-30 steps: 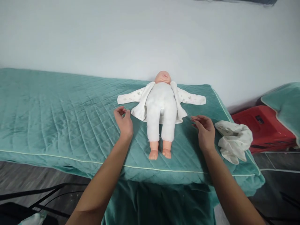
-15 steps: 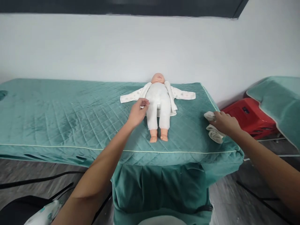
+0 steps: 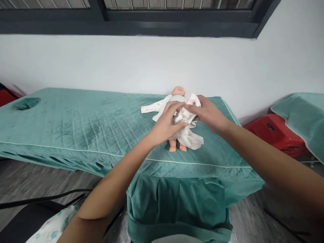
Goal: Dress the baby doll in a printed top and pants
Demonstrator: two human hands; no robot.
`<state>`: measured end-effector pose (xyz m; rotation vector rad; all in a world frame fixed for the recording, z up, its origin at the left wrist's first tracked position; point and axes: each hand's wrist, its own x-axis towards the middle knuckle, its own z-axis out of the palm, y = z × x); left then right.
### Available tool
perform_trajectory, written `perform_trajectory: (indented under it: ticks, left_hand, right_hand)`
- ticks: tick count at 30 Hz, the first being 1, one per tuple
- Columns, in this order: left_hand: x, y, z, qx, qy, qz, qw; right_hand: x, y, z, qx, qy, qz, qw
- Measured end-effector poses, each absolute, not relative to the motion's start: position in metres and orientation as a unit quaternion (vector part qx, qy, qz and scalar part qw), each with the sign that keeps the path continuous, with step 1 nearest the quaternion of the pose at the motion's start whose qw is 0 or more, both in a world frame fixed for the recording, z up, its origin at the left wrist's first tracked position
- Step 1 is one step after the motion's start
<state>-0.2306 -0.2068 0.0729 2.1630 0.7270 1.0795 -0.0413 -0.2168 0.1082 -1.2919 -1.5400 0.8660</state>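
A baby doll (image 3: pixel 178 90) lies on its back on the green bed, in white clothing with a spread long-sleeved jacket (image 3: pixel 152 107) under it. Over its body hangs a loosely crumpled white baby garment (image 3: pixel 191 140), its exact kind unclear. My right hand (image 3: pixel 209 113) pinches the garment's upper end between thumb and fingers. From the left, my left hand (image 3: pixel 168 121) curves around the garment's other side, thumb and fingertips against the cloth. The garment and my hands hide most of the doll's torso and legs; its feet show below.
The quilted green bed (image 3: pixel 83 125) has a face hole (image 3: pixel 26 103) at its left end. A red plastic stool (image 3: pixel 275 133) stands at the right beside another green-covered surface (image 3: pixel 303 111). At lower left is a black chair (image 3: pixel 27 219) with a patterned cloth on it.
My right hand has brought the rolled white garment from the bed's right side to above the doll, where it hangs loosened. My left hand has moved right onto it. The view has tilted up.
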Motion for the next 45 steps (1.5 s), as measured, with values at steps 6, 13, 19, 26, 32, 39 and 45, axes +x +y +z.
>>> perform_trajectory:
  ticks: [6, 13, 19, 26, 32, 39, 45]
  left_hand:
    - [-0.257, -0.189, 0.097, 0.764, 0.283, 0.506, 0.283]
    - [-0.259, -0.184, 0.133, 0.679, 0.249, 0.552, 0.415]
    - [-0.258, -0.183, 0.161, 0.720, 0.229, 0.570, 0.322]
    - [-0.267, -0.179, 0.178, 0.699, 0.196, 0.616, 0.305]
    - [-0.270, -0.187, 0.190, 0.653, 0.144, 0.619, 0.411]
    - [-0.256, -0.186, 0.182, 0.698, 0.172, 0.544, 0.433]
    - [-0.264, -0.176, 0.169, 0.639, 0.174, 0.600, 0.449]
  right_hand:
    - [-0.059, -0.224, 0.119, -0.442, -0.677, 0.329, 0.487]
    - [-0.068, -0.236, 0.169, -0.424, -0.809, 0.072, 0.401]
    - [-0.070, -0.233, 0.206, -0.441, -0.800, -0.027, 0.406]
    - [-0.062, -0.231, 0.218, -0.330, -0.819, -0.014, 0.469]
    - [-0.062, -0.218, 0.211, -0.270, -0.760, 0.137, 0.575]
    - [-0.078, -0.204, 0.185, -0.348, -0.715, 0.199, 0.573]
    - [-0.057, -0.211, 0.178, -0.371, -0.735, 0.366, 0.434]
